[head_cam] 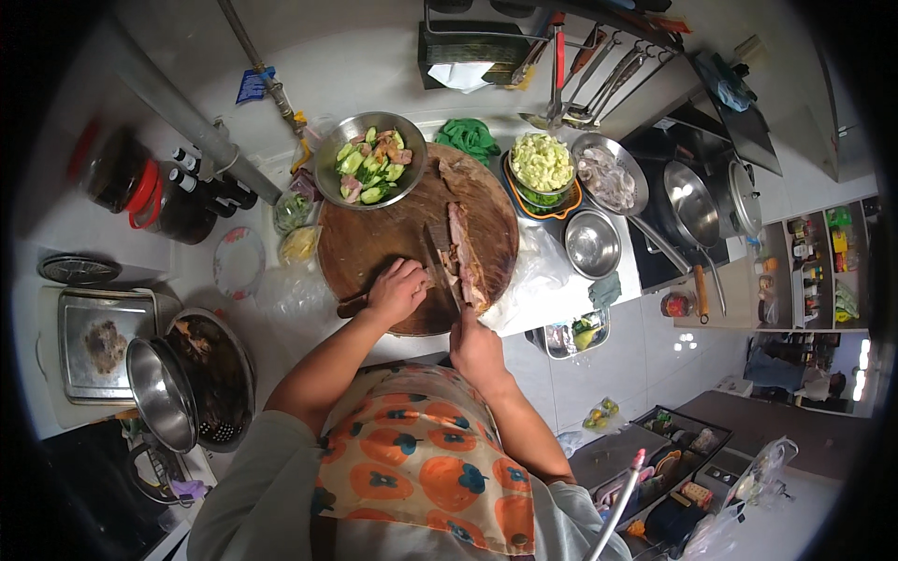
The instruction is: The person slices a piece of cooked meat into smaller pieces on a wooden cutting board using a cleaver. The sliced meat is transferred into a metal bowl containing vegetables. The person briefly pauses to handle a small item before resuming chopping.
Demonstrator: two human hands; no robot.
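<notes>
A round wooden chopping board (365,245) lies before me. My right hand (478,350) grips the handle of a cleaver (443,270), whose blade stands on the board just left of a long strip of meat (464,245). Small cut bits lie beside the blade. My left hand (398,291) rests on the board left of the blade, fingers bent; whether it holds something under the fingers is hidden. Another piece of meat (456,174) lies near the board's far edge. A steel bowl (325,172) with sliced cucumber and meat overlaps the board's far left edge.
Right of the board are a bowl of chopped pale vegetable (541,163), a strainer of raw meat (605,179), an empty steel bowl (593,244) and a wok (691,203) on the hob. Green cloth (468,139) lies behind. Plastic bags and a plate (239,263) are at left.
</notes>
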